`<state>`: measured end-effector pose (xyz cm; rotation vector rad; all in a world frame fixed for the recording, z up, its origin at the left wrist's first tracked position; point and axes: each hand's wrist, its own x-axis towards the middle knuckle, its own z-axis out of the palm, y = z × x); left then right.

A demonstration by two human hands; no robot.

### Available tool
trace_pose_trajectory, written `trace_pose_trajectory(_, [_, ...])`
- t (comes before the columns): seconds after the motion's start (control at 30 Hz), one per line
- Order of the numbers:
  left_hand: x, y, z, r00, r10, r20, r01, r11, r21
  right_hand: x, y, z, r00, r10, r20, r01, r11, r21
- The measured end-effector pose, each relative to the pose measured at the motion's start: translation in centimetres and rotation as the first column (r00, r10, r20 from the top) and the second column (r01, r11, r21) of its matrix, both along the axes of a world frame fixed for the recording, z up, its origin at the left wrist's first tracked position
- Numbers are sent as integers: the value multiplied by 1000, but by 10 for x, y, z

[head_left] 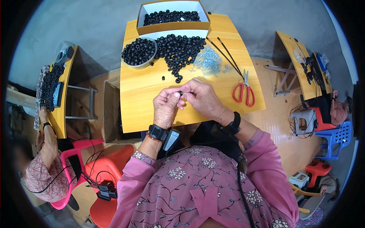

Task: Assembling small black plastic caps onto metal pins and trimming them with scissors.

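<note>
Over the near part of the yellow table (140, 102), my left hand (165, 107) pinches a small black ring-shaped piece (180, 92) between thumb and fingers. My right hand (204, 99) meets it from the other side, its fingertips pressed together at the piece; whatever they grip is too small or hidden to name. Just beyond my hands, a few loose black pieces (178, 80) trail from a large heap of black pieces (178, 47). To the right of that heap lies a pile of small, shiny, silvery-blue parts (209, 60).
Red-handled scissors (244, 93) and two thin dark sticks (229, 56) lie at the right. A bowl (141, 65) and a carton (173, 27) hold more black pieces. A cardboard box (110, 110) stands left of the table. Another person (49, 167) sits at a side table (66, 100).
</note>
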<state>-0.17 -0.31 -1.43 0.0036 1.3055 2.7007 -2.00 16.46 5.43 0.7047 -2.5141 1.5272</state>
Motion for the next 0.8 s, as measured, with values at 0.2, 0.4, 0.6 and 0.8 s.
trace_pose_trajectory(0.2, [2, 5, -5, 998, 51, -46, -54, 996, -68, -1, 2, 11, 997, 20, -72, -15, 997, 70])
trace_pose_trajectory(0.4, [3, 6, -5, 995, 49, -93, -62, 987, -148, -13, 6, 7, 984, 99, -149, -77, 986, 146])
trace_pose_trajectory(0.6, [4, 7, -8, 993, 32, -115, -55, 978, -200, -15, 7, 12, 961, 230, -152, -163, 919, 360])
trace_pose_trajectory(0.8, [8, 7, -7, 988, 4, -154, -49, 956, -288, -13, 5, 21, 956, 269, -113, -207, 898, 389])
